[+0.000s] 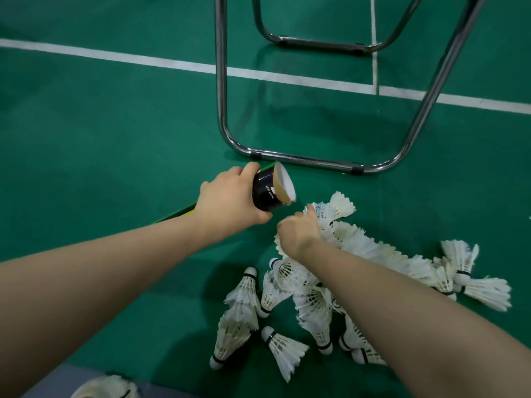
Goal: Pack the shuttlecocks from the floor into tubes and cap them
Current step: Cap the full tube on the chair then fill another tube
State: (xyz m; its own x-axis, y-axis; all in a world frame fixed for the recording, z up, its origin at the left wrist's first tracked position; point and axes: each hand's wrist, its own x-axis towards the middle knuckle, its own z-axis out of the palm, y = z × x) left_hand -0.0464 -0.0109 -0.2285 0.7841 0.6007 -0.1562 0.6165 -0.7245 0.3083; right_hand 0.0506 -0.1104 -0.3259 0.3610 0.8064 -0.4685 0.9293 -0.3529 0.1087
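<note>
My left hand (pixel 230 199) grips a black shuttlecock tube (pixel 268 189) near its open end, whose cardboard rim and white inside face right. The rest of the tube runs back under my forearm, mostly hidden. Just to the right, my right hand (pixel 298 231) holds the front end of a long nested stack of white feather shuttlecocks (pixel 359 242) that trails off to the right along the floor. The stack's front end lies a little below and right of the tube mouth. Several loose shuttlecocks (pixel 287 349) lie scattered on the green floor beneath my right forearm.
A chrome folding chair frame (pixel 301 160) stands on the green court floor right behind the tube. White court lines (pixel 143 60) cross the floor farther back. More shuttlecocks (pixel 485 291) lie at the right, and one (pixel 106 387) rests at the bottom edge.
</note>
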